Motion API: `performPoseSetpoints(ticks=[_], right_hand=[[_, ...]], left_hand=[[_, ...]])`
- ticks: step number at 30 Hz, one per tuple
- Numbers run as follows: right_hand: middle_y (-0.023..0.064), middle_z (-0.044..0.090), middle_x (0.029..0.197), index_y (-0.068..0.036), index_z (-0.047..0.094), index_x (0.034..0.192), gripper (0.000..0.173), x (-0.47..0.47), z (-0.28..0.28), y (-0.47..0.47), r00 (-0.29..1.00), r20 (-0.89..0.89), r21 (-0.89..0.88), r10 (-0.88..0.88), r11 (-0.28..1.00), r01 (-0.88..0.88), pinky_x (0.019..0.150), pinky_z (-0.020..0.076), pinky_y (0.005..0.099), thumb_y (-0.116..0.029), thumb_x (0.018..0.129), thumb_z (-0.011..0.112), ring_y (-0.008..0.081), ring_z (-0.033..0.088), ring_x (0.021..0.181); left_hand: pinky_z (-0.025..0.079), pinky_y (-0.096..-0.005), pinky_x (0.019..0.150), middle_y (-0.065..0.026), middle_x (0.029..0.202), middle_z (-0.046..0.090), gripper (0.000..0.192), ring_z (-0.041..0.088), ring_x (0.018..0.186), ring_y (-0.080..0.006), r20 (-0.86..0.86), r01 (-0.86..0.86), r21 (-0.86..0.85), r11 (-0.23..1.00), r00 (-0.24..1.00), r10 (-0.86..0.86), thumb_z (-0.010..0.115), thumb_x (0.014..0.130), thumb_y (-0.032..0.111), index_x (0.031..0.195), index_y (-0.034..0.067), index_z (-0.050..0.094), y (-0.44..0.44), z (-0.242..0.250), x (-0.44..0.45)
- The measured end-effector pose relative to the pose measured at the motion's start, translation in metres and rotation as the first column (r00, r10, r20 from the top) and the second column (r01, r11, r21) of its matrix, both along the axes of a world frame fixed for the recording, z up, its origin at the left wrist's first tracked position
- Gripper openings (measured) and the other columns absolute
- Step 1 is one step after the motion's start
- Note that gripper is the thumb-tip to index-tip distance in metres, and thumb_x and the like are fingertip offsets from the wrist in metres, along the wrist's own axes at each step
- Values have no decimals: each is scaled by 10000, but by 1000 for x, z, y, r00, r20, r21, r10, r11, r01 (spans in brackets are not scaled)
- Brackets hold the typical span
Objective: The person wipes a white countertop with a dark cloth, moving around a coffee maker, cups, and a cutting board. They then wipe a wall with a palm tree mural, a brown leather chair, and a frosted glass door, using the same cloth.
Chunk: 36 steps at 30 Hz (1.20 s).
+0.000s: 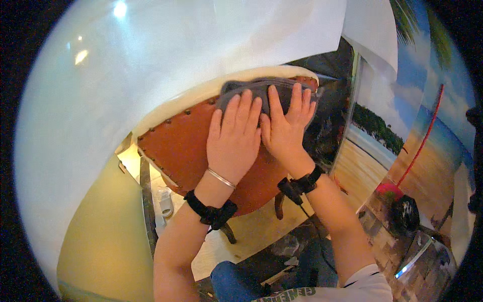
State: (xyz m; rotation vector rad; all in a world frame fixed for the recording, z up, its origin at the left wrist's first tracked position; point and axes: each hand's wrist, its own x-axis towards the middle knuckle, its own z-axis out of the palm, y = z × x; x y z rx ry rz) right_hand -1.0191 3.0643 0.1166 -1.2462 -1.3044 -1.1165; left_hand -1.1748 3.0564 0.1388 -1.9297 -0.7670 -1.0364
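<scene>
A dark grey folded cloth (260, 99) lies on the upper right part of a chair's red-brown upholstery (173, 147), which looks like leather. My left hand (234, 132) presses flat on the cloth's left part, fingers slightly apart. Beside it, my right hand (288, 120) rests its spread fingers on the right part. Both palms face down, and neither hand's fingers wrap around the cloth. A pale curved frame (181, 99) with dark studs borders the upholstery. Below the upholstery stand dark wooden chair legs (279, 205). My hands hide part of the cloth.
A large glossy white surface (188, 41) curves above the chair. On the right are a beach-scene wall picture (377, 132), a red stick (422, 136) and dark objects (405, 215) on the floor. A white object (165, 202) sits at lower left. Black devices (211, 213) circle my wrists.
</scene>
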Motion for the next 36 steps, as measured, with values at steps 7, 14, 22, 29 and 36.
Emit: performPoseSetpoints(ticks=[7,14,22,29,36], right_hand=[[260,219,1551,-229,542,1384,579,-79,-3,-25,960,-111,-85,255,960,-265,1056,132,743,-386,838,656,597,159,1366],[103,319,1560,-315,547,1369,561,-141,13,-23,927,254,-229,276,948,-219,1017,254,704,-374,823,663,522,343,1289],[63,358,1548,-239,525,1391,535,-115,35,-17,948,282,-127,146,985,-114,1023,291,667,-337,868,576,484,379,1273],[254,252,1546,-269,563,1354,516,-87,45,-7,975,131,50,181,981,-189,1059,213,719,-383,852,608,595,214,1351],[26,461,1476,-329,578,1337,458,-162,39,-10,933,336,-52,131,991,-120,1041,301,576,-375,883,597,326,400,1332]], left_hand=[[272,-558,1117,-179,1490,407,611,366,1379,-360,80,-25,-102,994,996,33,605,844,285,1408,92,468,-11,-9,-79],[242,-581,1112,-356,1407,382,631,343,1352,-480,425,4,-74,997,905,28,573,821,227,1359,-78,449,-8,-35,-135],[213,-605,1127,-367,1473,288,655,243,1383,-544,381,139,-26,990,917,-118,561,871,292,1394,-70,406,-5,8,-95],[227,-627,1100,-266,1415,400,647,330,1332,-484,443,244,39,969,865,-236,615,799,305,1362,24,468,1,30,-62],[273,-583,1087,-289,1385,406,528,371,1284,-477,611,188,87,978,765,-201,526,862,217,1319,-40,464,22,8,-136]])
